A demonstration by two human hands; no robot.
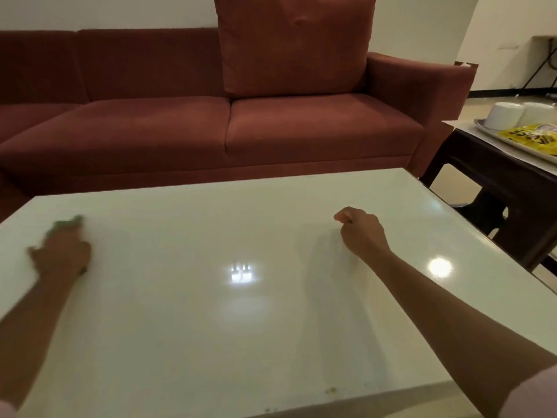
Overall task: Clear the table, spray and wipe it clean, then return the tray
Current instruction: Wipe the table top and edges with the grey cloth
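Observation:
A glossy white table (pixel 241 327) fills the lower view. My left hand (pixel 63 251) lies blurred on its left side, pressing a small green cloth (pixel 67 223) that shows beyond the fingers. My right hand (pixel 361 233) rests on the table's right half as a curled fist holding nothing. At the far right a metal tray (pixel 494 138) sits on a side table, carrying white upturned cups (pixel 506 116) and a yellow packet (pixel 533 138).
A dark red sofa (pixel 211 122) with a large cushion (pixel 295 43) stands just behind the table. The dark wooden side table (pixel 482 164) is close to the table's right corner. A few small crumbs (pixel 331 390) lie near the table's front edge.

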